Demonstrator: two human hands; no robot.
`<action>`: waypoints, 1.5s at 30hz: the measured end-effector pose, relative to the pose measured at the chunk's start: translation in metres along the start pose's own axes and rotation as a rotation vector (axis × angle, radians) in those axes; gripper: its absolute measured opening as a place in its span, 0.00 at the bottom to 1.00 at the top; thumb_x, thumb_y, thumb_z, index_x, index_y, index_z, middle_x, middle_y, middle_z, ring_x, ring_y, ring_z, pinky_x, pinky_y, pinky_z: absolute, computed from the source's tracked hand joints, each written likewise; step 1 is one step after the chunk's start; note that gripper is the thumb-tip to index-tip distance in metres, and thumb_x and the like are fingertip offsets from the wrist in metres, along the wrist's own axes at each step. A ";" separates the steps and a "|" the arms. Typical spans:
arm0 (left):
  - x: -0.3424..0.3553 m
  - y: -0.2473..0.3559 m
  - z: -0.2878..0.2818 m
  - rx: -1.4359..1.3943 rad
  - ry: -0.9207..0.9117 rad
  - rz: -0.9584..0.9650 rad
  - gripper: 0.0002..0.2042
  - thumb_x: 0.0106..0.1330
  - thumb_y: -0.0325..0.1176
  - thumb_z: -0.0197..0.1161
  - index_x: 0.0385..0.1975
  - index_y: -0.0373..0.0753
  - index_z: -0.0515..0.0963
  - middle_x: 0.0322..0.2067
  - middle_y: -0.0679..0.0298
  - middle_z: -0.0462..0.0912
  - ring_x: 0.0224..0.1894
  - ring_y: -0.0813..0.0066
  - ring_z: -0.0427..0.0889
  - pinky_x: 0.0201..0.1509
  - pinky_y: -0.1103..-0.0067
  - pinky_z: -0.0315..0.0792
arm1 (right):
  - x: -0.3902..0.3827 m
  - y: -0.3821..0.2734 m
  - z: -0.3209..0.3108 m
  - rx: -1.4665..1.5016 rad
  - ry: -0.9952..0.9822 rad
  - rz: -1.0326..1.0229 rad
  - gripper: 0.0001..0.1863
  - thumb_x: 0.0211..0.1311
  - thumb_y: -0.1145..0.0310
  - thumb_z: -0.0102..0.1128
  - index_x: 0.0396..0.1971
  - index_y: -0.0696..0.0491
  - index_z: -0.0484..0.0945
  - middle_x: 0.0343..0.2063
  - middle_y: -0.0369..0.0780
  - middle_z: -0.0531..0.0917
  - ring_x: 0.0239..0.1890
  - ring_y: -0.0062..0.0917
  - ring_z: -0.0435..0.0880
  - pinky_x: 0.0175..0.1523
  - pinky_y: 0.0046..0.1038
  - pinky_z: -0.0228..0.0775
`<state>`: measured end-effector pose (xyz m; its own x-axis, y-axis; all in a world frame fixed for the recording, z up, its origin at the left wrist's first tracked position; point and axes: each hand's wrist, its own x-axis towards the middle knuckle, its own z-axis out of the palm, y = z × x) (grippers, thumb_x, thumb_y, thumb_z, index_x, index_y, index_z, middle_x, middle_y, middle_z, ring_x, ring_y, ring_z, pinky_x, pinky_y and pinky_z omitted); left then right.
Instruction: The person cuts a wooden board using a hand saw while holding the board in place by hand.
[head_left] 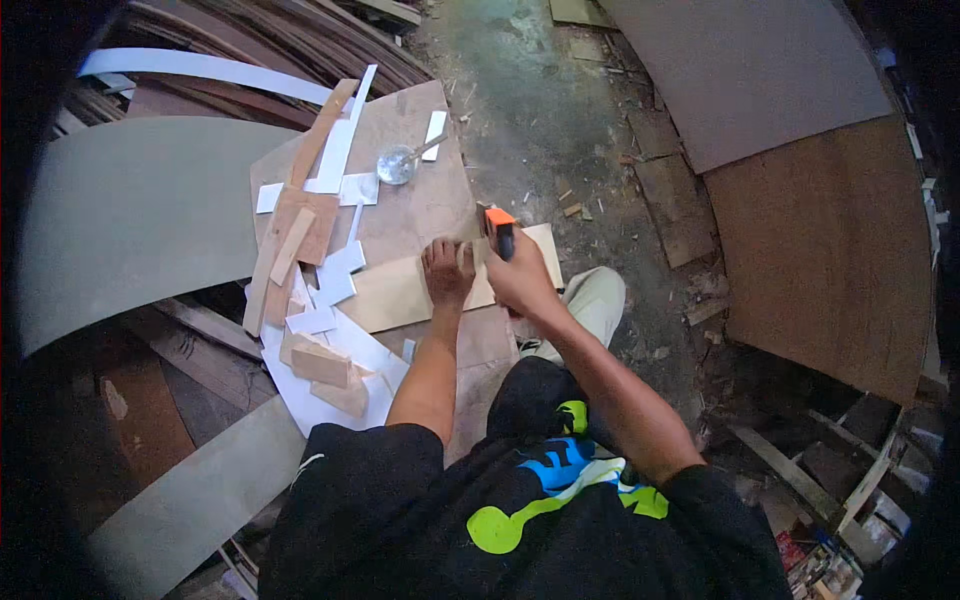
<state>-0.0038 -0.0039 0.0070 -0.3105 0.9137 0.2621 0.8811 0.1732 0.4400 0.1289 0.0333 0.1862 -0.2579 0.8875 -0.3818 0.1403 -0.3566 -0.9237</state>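
A pale wooden board (pixel 385 297) lies across the worktable and sticks out past its right edge. My left hand (pixel 448 272) bears down on the board, fingers bent at its far edge. In my right hand (pixel 524 276) is the orange-and-black handle of a handsaw (pixel 500 217), held above the board close to the table's edge. Most of the blade is hidden. My fingers are wrapped round that handle, just right of my left hand. The board's right end (pixel 545 250) reaches over my leg.
On the worktable (pixel 425 215) stand a round tin (pixel 396 166) with a stick across it, white offcuts (pixel 340 270), and wood blocks (pixel 325 365). Stacked planks (pixel 230 40) fill the back left. Large sheets (pixel 820 250) lean at right, beside a floor (pixel 550 130) strewn with scraps.
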 end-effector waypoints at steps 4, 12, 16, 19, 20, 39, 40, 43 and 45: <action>-0.005 -0.009 0.009 0.027 0.071 0.122 0.09 0.58 0.38 0.58 0.29 0.39 0.73 0.31 0.59 0.73 0.39 0.59 0.72 0.48 0.67 0.64 | -0.009 -0.017 0.008 -0.076 -0.068 0.009 0.09 0.52 0.67 0.49 0.32 0.55 0.67 0.12 0.34 0.67 0.10 0.18 0.67 0.13 0.24 0.58; -0.009 -0.003 0.012 0.083 0.034 0.118 0.10 0.58 0.39 0.57 0.30 0.38 0.73 0.31 0.58 0.72 0.39 0.59 0.71 0.47 0.67 0.64 | 0.027 0.000 0.008 -0.079 -0.083 0.113 0.04 0.52 0.74 0.49 0.29 0.54 0.66 0.12 0.33 0.66 0.09 0.17 0.65 0.13 0.24 0.56; -0.008 -0.017 0.001 0.069 0.045 0.097 0.11 0.58 0.40 0.57 0.31 0.39 0.73 0.32 0.58 0.72 0.40 0.59 0.71 0.47 0.67 0.64 | -0.004 -0.002 0.005 0.013 -0.044 -0.102 0.05 0.53 0.70 0.48 0.27 0.54 0.65 0.11 0.33 0.66 0.08 0.18 0.64 0.11 0.25 0.54; 0.000 0.007 0.005 0.007 0.030 0.056 0.11 0.58 0.41 0.57 0.31 0.39 0.73 0.32 0.59 0.73 0.41 0.60 0.71 0.48 0.68 0.64 | 0.019 -0.002 -0.007 0.005 -0.053 0.058 0.05 0.53 0.69 0.47 0.27 0.54 0.64 0.12 0.33 0.66 0.08 0.18 0.64 0.11 0.25 0.53; -0.002 0.001 0.004 0.050 0.028 0.068 0.11 0.58 0.41 0.57 0.30 0.39 0.73 0.32 0.59 0.73 0.40 0.60 0.71 0.48 0.68 0.64 | 0.023 -0.006 0.001 -0.043 -0.094 0.097 0.05 0.53 0.70 0.48 0.27 0.54 0.64 0.12 0.33 0.66 0.08 0.18 0.63 0.12 0.25 0.53; -0.004 0.000 0.011 0.015 0.019 0.087 0.10 0.58 0.39 0.58 0.30 0.39 0.73 0.33 0.60 0.72 0.40 0.61 0.71 0.49 0.69 0.63 | 0.018 0.024 0.008 -0.172 0.039 0.014 0.07 0.53 0.69 0.50 0.28 0.56 0.67 0.15 0.34 0.68 0.13 0.17 0.64 0.17 0.25 0.58; -0.005 0.000 0.012 0.010 -0.004 0.086 0.10 0.58 0.39 0.58 0.30 0.39 0.73 0.32 0.60 0.72 0.40 0.61 0.71 0.49 0.69 0.63 | 0.019 0.028 0.008 -0.214 0.037 -0.033 0.07 0.53 0.69 0.49 0.27 0.56 0.66 0.14 0.33 0.67 0.12 0.17 0.64 0.16 0.26 0.58; -0.010 -0.010 -0.006 0.029 0.009 0.013 0.09 0.58 0.39 0.58 0.30 0.39 0.73 0.32 0.61 0.73 0.40 0.62 0.71 0.49 0.70 0.64 | -0.014 0.003 0.009 -0.098 -0.007 -0.033 0.07 0.53 0.69 0.50 0.27 0.56 0.66 0.12 0.33 0.67 0.13 0.18 0.65 0.18 0.26 0.59; -0.007 -0.003 -0.002 -0.010 0.048 0.047 0.09 0.59 0.39 0.58 0.29 0.39 0.72 0.31 0.61 0.73 0.39 0.62 0.72 0.47 0.70 0.64 | -0.002 0.011 0.004 -0.168 0.048 -0.062 0.06 0.52 0.70 0.49 0.28 0.56 0.66 0.12 0.34 0.67 0.12 0.18 0.66 0.17 0.27 0.58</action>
<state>-0.0048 -0.0112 0.0060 -0.2861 0.9019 0.3237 0.8916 0.1269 0.4347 0.1270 0.0263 0.1770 -0.2254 0.9206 -0.3187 0.2841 -0.2508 -0.9254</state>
